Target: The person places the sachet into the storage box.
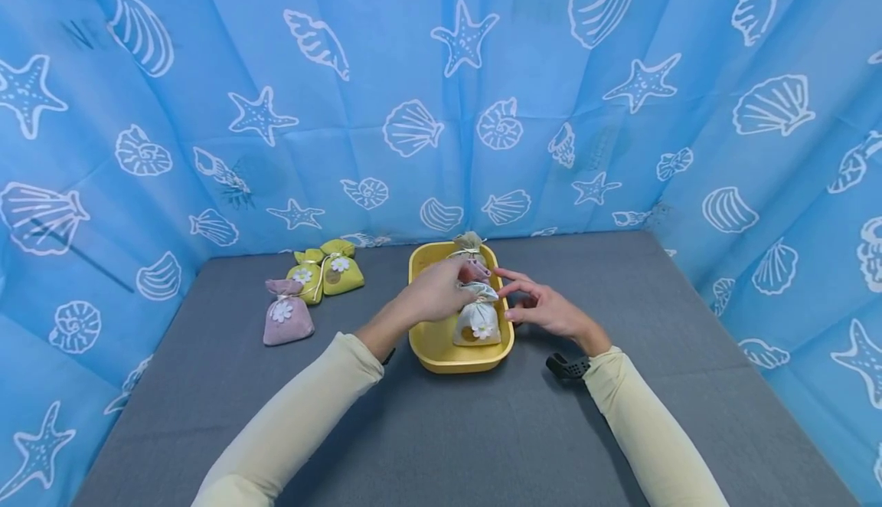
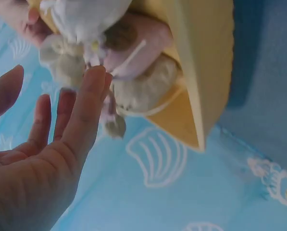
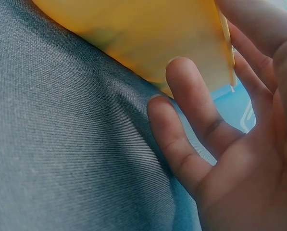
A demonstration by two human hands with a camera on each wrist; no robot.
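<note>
A yellow plastic basin [image 1: 429, 355] stands on the table and holds several small drawstring pouches. At the front lies a white pouch [image 1: 477, 323] with a flower; behind it are a pink pouch [image 1: 477, 268] and a beige-grey pouch [image 1: 468, 242]. Over the basin, my left hand [image 1: 436, 291] partly hides the pink pouch. The left wrist view shows its fingers extended beside the pouches, gripping nothing visible. My right hand [image 1: 551, 312] is at the basin's right rim, fingers loosely spread and holding nothing; whether they touch the rim I cannot tell.
Left of the basin, another pink pouch [image 1: 288, 320] lies near two yellow-green pouches [image 1: 342, 271]. A grey cloth [image 1: 455, 438] covers the table. Blue curtains [image 1: 406, 55] with white shell prints enclose the back and sides.
</note>
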